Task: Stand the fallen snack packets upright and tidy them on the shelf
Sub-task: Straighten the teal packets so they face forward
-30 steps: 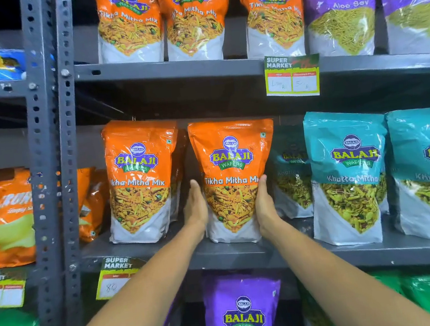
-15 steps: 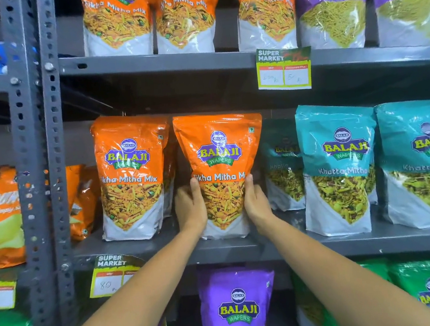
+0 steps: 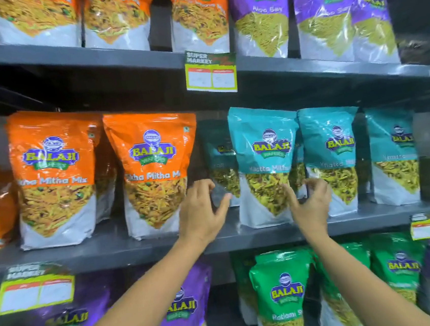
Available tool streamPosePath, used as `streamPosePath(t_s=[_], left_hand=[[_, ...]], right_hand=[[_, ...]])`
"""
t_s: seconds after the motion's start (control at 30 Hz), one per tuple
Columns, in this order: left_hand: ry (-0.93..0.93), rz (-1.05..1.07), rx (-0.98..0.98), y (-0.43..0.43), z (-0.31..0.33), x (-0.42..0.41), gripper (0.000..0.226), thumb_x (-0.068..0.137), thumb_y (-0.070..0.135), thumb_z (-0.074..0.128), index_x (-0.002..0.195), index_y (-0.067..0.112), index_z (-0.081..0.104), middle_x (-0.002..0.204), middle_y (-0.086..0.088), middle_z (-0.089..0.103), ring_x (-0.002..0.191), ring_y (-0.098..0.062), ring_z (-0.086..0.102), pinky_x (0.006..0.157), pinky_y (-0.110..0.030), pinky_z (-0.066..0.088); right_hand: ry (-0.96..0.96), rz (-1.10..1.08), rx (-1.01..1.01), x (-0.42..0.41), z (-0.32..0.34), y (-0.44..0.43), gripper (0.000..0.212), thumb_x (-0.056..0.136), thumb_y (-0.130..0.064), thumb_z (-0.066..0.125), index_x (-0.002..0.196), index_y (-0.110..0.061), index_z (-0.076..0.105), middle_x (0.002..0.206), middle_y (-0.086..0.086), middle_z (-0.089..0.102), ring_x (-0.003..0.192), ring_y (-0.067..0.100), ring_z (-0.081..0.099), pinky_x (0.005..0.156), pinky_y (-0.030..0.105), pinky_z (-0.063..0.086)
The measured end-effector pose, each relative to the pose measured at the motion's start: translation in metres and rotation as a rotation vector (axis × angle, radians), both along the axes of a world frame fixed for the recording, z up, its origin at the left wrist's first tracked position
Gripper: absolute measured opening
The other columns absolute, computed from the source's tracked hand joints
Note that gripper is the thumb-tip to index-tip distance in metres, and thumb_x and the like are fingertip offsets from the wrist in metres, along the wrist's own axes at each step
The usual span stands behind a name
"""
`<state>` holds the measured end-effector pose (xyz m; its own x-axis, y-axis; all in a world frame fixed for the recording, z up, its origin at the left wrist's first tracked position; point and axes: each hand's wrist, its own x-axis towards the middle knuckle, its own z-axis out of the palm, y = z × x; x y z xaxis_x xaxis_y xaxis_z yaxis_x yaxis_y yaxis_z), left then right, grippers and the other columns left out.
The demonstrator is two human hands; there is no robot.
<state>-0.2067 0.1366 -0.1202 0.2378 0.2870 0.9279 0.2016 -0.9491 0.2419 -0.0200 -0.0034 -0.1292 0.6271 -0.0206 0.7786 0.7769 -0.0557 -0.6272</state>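
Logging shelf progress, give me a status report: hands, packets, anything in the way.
Left hand, right hand: open, no grip. Between them, front teal Khatta Mitha packet upright. Nothing blocking.

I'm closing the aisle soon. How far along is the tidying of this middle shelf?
Done: both orange packets stand upright at the shelf's front. In hand: nothing yet; the open left hand and right hand flank the front teal packet. Left: that teal row, including a packet set further back.

Both forearms are bare up to the frame's lower edge, with no sleeve showing. The left hand [image 3: 203, 212] and right hand [image 3: 309, 203] are uncovered too, fingers slim.
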Motion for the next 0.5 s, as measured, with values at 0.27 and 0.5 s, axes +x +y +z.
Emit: streamPosePath(t_s=[0.27,0.5], left_hand=[[0.376,-0.251,-0.672,-0.024,0.011,0.081,0.131,0.047,0.061,0.082,0.148,0.019,0.010,0.154,-0.004,0.029,0.137,-0.025,0.035,0.106,-0.039,0.037],[0.223,-0.242,-0.789,-0.017,0.011,0.092,0.113,0.039,0.048,0.091,0.131,0.019,0.032,0.127,0.003,0.056,0.104,-0.012,0.053,0.085,-0.023,0.042]], right_hand=[[0.165,0.503,-0.293,0.051,0.009,0.013,0.049,0.084,-0.034,0.068,0.122,-0.007,0.054,0.111,0.010,0.067,0.098,0.021,0.065,0.085,0.034,0.053],[0.322,0.728,-0.157,0.069,0.037,0.027,0.057,0.074,-0.050,0.073,0.112,-0.009,0.059,0.090,-0.001,0.066,0.071,0.008,0.059,0.054,0.015,0.048]])
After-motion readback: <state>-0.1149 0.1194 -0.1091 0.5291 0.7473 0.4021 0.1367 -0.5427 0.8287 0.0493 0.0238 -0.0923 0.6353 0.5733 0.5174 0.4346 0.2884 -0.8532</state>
